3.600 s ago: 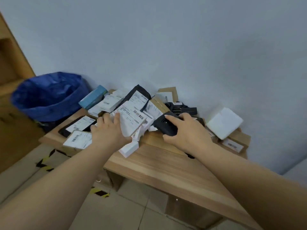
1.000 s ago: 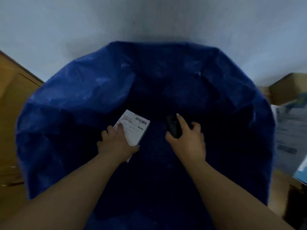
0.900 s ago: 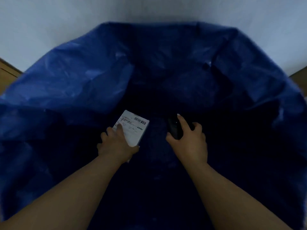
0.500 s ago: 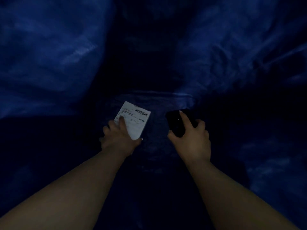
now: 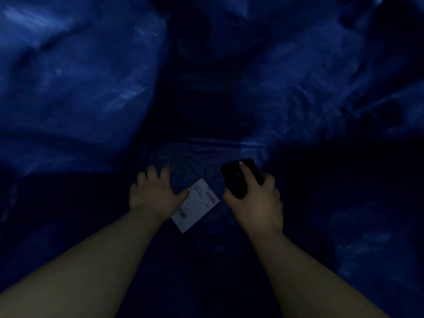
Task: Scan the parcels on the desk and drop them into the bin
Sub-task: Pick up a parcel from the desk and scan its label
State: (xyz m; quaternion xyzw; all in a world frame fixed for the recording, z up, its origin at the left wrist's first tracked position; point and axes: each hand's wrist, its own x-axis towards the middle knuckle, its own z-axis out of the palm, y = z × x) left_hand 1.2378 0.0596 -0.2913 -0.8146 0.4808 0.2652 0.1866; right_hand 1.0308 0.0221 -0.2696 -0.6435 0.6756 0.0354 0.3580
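Observation:
Both my arms reach deep into the bin, whose dark blue liner (image 5: 80,83) fills the whole view. My left hand (image 5: 152,193) is spread, fingers straight, holding nothing. Just right of its thumb is a white parcel (image 5: 198,204) with a printed label, tilted and blurred, free of my fingers above the liner's bottom. My right hand (image 5: 254,200) grips the black handheld scanner (image 5: 236,177), with the index finger laid along its top.
The crumpled blue liner walls rise on all sides, lighter at the upper left and upper right (image 5: 309,88). The bottom of the bin (image 5: 206,154) is dim. The desk and the other parcels are out of view.
My left hand has let go of the white parcel and spread its fingers. The parcel has dropped lower and turned to the right. My right hand still holds the scanner.

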